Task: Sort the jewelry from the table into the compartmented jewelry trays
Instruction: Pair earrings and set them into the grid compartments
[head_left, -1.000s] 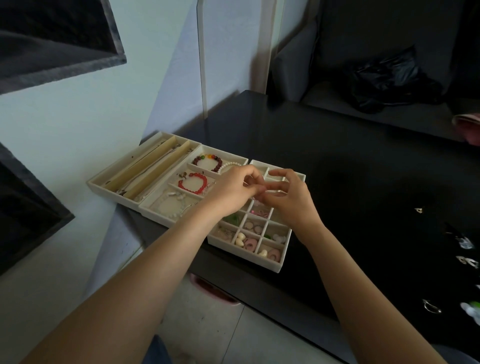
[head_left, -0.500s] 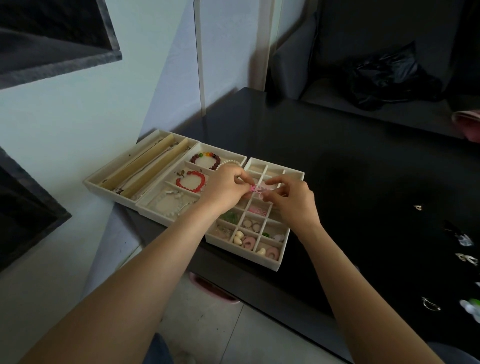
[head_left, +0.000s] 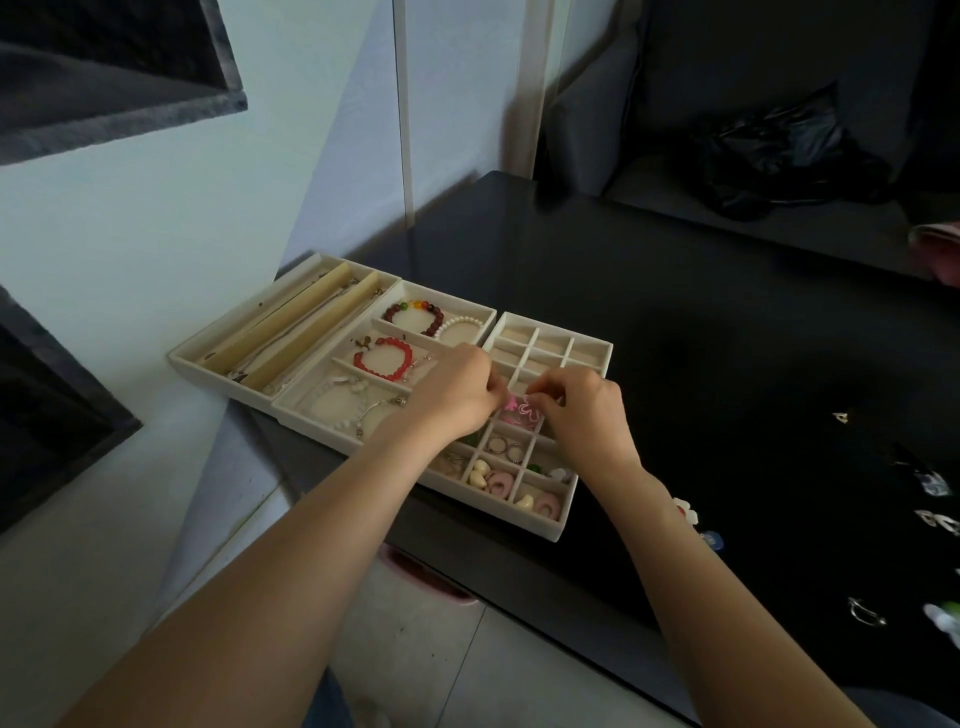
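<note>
Black table (head_left: 701, 338); cream trays (head_left: 558, 530) at its 9 o'clock edge. Left hand (head_left: 457, 395) and right hand (head_left: 587, 410), fingers curled, together pinching pink jewelry (head_left: 519, 410) over a mid-grid compartment. Loose pieces (head_left: 865, 613) at 3 o'clock.

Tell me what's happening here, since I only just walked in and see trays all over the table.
A person is sorting jewelry into cream trays. Both hands, the left hand and right hand, pinch a small pink piece over a cell of the small-compartment tray. Its near cells hold rings and charms; its far cells look bare. The middle tray holds a red bead bracelet. Loose pieces wait on the black table.
</note>
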